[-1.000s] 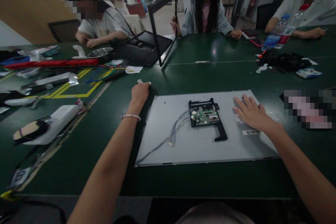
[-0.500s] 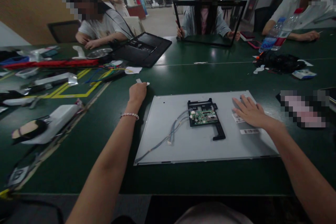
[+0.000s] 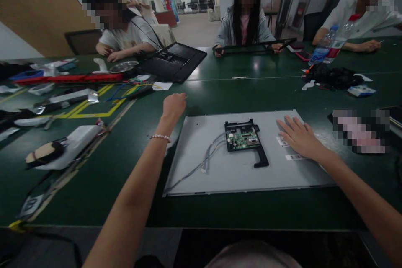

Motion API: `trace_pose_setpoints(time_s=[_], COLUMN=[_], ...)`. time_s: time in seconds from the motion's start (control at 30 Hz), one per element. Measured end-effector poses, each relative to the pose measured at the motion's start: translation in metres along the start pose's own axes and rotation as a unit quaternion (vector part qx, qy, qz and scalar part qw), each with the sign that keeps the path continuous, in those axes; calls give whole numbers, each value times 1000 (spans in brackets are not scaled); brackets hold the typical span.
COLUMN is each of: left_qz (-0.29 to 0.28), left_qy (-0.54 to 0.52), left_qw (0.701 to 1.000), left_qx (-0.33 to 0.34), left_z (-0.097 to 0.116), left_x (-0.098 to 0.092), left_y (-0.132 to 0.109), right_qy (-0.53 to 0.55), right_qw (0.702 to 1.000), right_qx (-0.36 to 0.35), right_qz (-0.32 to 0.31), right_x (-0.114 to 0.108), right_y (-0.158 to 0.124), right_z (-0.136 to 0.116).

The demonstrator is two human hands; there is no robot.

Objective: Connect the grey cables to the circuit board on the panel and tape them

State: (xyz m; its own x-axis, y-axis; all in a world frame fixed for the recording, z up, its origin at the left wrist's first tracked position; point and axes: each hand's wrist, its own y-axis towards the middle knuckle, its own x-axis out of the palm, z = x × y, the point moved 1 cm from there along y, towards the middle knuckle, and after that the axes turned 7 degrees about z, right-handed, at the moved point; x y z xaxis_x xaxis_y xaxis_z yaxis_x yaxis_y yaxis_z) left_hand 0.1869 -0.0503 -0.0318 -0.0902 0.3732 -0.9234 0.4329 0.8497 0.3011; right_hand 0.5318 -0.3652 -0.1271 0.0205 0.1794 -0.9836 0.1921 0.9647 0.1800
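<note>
A grey metal panel (image 3: 216,176) lies flat on the green table in front of me. On its middle sits a black bracket (image 3: 262,155) around a green circuit board (image 3: 243,139), with grey cables (image 3: 191,171) trailing left. My right hand (image 3: 297,136) rests on the panel's right part with its fingers spread, beside a barcode label. Just beyond the panel's upper left corner is my left hand (image 3: 174,106), its fingers closed; whatever is in them is too small to make out. A bracelet (image 3: 161,137) circles that wrist.
Across the table a person holds a black frame (image 3: 257,46). A black cover (image 3: 179,63) lies near another person at the left. Bottles (image 3: 325,46) and a black bundle (image 3: 333,77) are at the right. Tools, wires and a white holder (image 3: 78,138) crowd the left.
My left hand has shifted slightly right and up, and the whitish piece at its fingers no longer shows clearly. The person opposite has lowered the black frame nearly flat. My right hand stays on the panel.
</note>
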Motion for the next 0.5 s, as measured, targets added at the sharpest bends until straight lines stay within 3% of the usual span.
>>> trace_pose_setpoints(time_s=[0.13,0.27,0.37,0.5], left_qz=[4,-13,-7,25], left_qy=[-21,-64,-90,-215], left_qw=[998,986,976,964], left_qx=[62,151,199,156], left_z=[33,62,72,73], left_x=[-27,-38,-40,-35], left_y=[-19,-66,-99,-112], right_qy=[5,4,14,100], right_qw=[1000,1000,1000,995], right_qx=[-5,-9,-2,1], right_qz=[-1,2,1,20], right_x=[0,0,1,-7], right_y=[-2,-4,-4,2], right_z=[4,7,7,7])
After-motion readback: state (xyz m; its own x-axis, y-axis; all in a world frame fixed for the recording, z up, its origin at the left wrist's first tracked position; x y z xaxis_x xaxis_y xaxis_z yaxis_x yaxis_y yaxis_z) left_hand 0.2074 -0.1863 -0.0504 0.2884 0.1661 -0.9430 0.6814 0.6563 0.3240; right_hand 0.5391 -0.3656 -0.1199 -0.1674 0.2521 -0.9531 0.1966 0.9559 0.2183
